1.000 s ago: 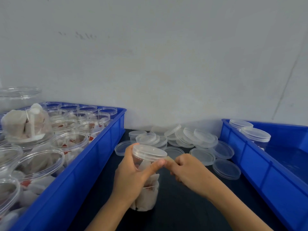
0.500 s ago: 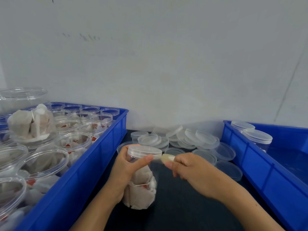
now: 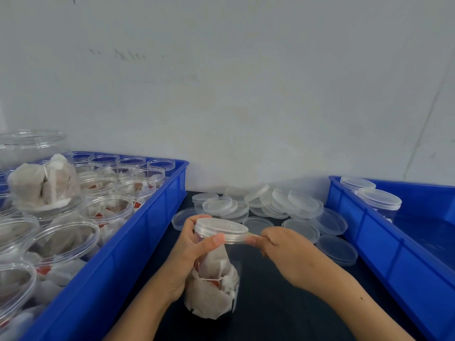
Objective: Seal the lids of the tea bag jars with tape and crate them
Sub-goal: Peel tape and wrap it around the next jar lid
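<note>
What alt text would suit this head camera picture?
Two hands seal a jar of tea bags: the left hand grips it while the right hand pulls tape along its lid, between two blue crates.

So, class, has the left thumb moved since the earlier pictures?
Yes. The thumb of the left hand slid along the lid rim, toward the left blue crate.
</note>
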Tool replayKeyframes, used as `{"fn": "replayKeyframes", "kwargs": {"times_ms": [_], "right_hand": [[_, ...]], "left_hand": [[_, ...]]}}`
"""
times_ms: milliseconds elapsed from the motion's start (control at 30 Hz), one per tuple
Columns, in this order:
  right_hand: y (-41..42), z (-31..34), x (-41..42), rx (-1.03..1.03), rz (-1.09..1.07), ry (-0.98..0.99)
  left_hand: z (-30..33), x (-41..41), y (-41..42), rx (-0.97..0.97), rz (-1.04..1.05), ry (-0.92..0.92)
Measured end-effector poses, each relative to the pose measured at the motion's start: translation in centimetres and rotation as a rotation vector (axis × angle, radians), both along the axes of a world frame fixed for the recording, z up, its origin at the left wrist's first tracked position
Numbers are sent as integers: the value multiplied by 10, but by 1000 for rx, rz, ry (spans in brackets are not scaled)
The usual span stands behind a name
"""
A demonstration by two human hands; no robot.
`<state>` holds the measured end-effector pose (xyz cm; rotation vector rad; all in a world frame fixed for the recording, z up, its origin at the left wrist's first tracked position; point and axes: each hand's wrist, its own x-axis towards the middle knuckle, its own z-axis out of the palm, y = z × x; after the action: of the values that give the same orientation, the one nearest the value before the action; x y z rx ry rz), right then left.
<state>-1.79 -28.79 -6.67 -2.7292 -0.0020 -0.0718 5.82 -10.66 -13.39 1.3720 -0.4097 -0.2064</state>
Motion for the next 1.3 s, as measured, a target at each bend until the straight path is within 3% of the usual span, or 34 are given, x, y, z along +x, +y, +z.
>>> {"fn": "replayKeyframes", "kwargs": {"times_ms": [100, 333, 467, 600, 933, 1300], "right_hand": [[0, -4, 2, 31, -16, -9], [4, -7, 1, 72, -77, 4], [15, -7, -6, 4, -75, -43], [22, -9, -9, -36, -56, -72], [21, -1, -15, 140, 18, 57], [16, 4, -16, -59, -28, -30]], "left_hand": [[1, -4, -1, 33, 9, 5], [1, -16, -12, 140, 210, -232], [-1, -19, -14, 242, 312, -336], [1, -16, -13, 280, 342, -328], [-1, -3, -3, 95, 247, -192], [-1, -2, 1, -15, 13, -115]]}}
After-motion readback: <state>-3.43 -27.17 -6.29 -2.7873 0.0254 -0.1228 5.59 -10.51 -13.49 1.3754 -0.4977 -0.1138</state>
